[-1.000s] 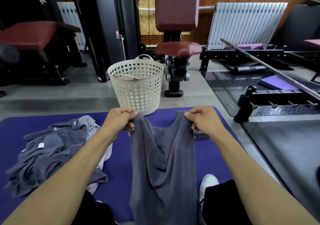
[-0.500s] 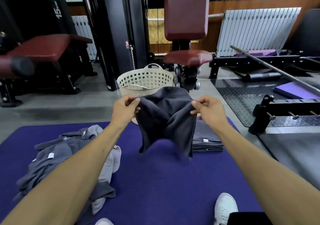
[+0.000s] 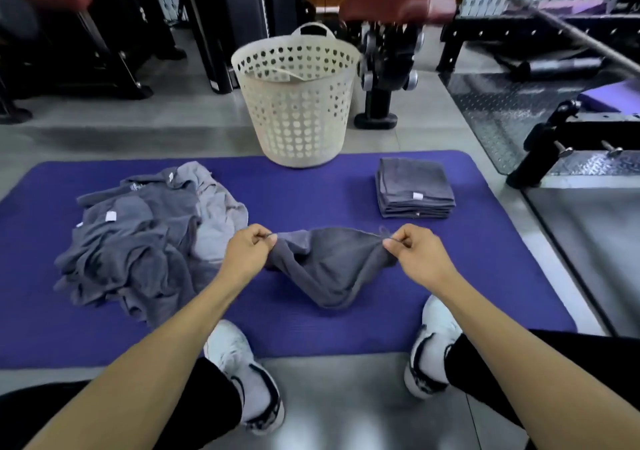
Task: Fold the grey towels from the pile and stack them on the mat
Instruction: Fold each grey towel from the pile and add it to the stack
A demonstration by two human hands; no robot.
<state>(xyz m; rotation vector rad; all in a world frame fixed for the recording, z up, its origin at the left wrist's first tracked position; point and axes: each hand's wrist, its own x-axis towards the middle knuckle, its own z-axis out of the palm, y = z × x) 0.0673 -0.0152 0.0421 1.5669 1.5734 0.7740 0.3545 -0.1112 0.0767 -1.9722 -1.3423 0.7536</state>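
A dark grey towel [image 3: 329, 266] sags between my two hands low over the purple mat [image 3: 311, 190]. My left hand [image 3: 247, 252] pinches its left corner and my right hand [image 3: 415, 254] pinches its right corner. The towel's lower part touches the mat between my feet. A loose pile of grey towels [image 3: 145, 238] lies on the mat's left side. A neat stack of folded grey towels [image 3: 414, 188] sits at the mat's far right.
A white perforated laundry basket [image 3: 296, 96] stands at the mat's far edge. My white shoes [image 3: 242, 366] rest at the mat's near edge. Gym machines, a dark red seat [image 3: 398, 3] and a metal bar [image 3: 568, 30] stand beyond and to the right.
My hands have come down from chest height, carrying the towel from in front of the basket to the mat. The view tilted downward.
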